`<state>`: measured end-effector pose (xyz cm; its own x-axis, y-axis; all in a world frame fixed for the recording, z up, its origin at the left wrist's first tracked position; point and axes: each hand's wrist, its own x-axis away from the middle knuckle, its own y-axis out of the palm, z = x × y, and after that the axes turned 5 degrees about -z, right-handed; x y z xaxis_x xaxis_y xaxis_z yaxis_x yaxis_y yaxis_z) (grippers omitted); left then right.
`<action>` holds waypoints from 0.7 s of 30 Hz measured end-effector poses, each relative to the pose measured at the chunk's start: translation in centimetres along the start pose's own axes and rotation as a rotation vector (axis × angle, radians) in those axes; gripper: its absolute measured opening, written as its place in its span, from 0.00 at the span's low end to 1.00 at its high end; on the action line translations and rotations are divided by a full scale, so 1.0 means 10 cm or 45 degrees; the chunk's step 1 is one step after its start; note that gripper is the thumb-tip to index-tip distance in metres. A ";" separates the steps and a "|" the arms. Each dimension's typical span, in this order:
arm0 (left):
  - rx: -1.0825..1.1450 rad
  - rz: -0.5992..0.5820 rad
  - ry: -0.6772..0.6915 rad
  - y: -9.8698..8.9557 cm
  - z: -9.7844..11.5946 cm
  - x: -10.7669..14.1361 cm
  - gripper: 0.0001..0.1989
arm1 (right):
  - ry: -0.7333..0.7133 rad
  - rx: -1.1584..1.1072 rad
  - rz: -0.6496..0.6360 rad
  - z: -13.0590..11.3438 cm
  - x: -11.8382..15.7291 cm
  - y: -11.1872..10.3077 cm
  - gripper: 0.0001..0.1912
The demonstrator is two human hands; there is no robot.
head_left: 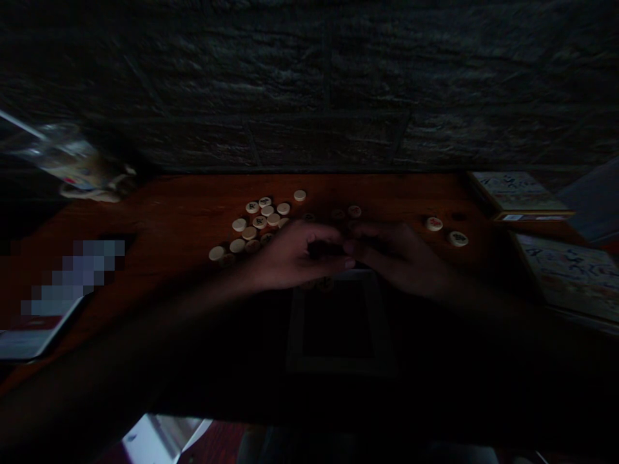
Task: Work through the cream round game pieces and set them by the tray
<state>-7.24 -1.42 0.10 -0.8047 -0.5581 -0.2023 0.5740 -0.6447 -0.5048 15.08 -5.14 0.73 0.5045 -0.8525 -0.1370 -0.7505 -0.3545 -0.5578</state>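
Left forearm (159,332) dim; some discs (266,239) half-hidden

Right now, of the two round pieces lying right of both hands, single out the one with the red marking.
The left piece of that pair: its marking is red, while the right piece bears a dark one.

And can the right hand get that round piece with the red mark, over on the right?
Probably yes: the red-marked piece lies on the tabletop close to the right hand, and I see nothing between them.
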 end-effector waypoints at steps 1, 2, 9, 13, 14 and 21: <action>0.007 0.003 -0.002 0.00 0.00 0.00 0.08 | -0.003 0.000 0.001 0.00 0.00 0.00 0.15; 0.015 0.006 -0.003 0.00 0.01 0.00 0.08 | -0.004 0.000 0.002 0.00 0.00 0.00 0.15; -0.009 0.002 -0.010 0.00 0.03 -0.01 0.09 | -0.002 0.005 0.006 -0.02 0.01 -0.01 0.15; 0.010 -0.007 -0.014 0.00 0.03 -0.01 0.09 | 0.000 -0.012 0.000 -0.01 0.00 -0.01 0.14; 0.017 -0.007 -0.015 0.00 0.03 -0.01 0.09 | 0.001 -0.009 -0.001 -0.01 0.00 -0.01 0.15; -0.007 -0.010 -0.019 -0.01 0.03 -0.01 0.09 | 0.011 0.002 0.007 0.00 0.01 -0.01 0.16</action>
<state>-7.19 -1.49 0.42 -0.8069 -0.5608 -0.1857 0.5668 -0.6465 -0.5107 15.14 -5.20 0.77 0.4966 -0.8578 -0.1328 -0.7525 -0.3492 -0.5584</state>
